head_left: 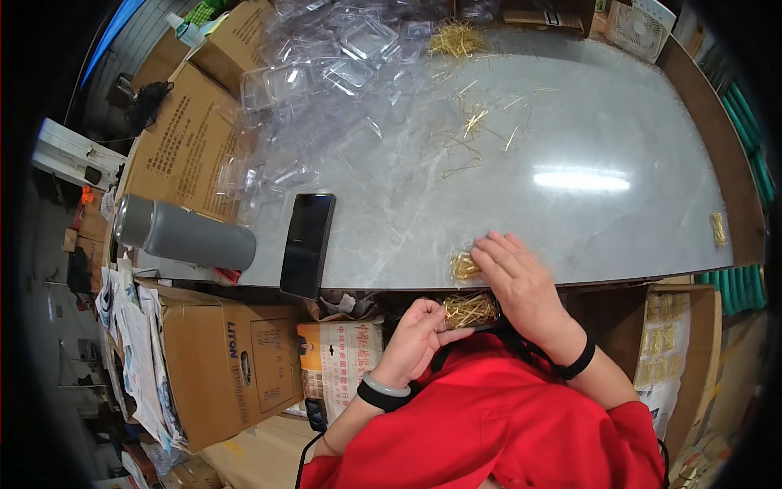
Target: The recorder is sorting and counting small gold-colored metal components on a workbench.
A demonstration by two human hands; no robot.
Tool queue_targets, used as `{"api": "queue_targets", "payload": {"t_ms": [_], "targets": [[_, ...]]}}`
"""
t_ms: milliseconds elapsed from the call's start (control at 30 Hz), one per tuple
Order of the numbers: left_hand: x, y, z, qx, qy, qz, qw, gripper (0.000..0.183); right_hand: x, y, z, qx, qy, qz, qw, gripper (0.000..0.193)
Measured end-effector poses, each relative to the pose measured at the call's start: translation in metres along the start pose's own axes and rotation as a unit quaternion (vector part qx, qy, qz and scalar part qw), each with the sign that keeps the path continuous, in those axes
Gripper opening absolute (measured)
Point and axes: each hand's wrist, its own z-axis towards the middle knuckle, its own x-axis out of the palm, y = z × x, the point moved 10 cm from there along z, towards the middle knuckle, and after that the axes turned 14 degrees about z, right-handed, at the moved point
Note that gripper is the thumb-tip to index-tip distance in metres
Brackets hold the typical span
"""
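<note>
My left hand [419,334] pinches the near-left side of a small clear plastic box [470,310] packed with gold wire pins. This box sits just below the table's front edge, close against my red top. At that edge lies a small bunch of gold wire pins [462,266]. My right hand [516,275] reaches over the tabletop with its fingers stretched out, the fingertips beside the bunch. Nothing shows in its grasp, though its palm side is hidden.
Loose pins [472,126] and a larger heap [456,39] lie farther back. Clear plastic boxes [326,81] pile up at far left, near a phone [308,244] and a grey bottle [195,234]. Filled packs [661,338] lie in an open drawer at right.
</note>
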Motion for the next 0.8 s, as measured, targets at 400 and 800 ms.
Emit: {"api": "queue_targets", "payload": {"t_ms": [400,800], "targets": [[0.017,-0.010,-0.043,0.039,0.013,0.060,0.997,0.007,0.012,0.049,-0.046,-0.046,0.062,0.144,0.987,0.042],[0.052,-0.108,0.036,0.167,-0.092,0.549,0.814,0.047,-0.021,-0.023,0.019,0.005,-0.085,0.109,0.990,0.034]]}}
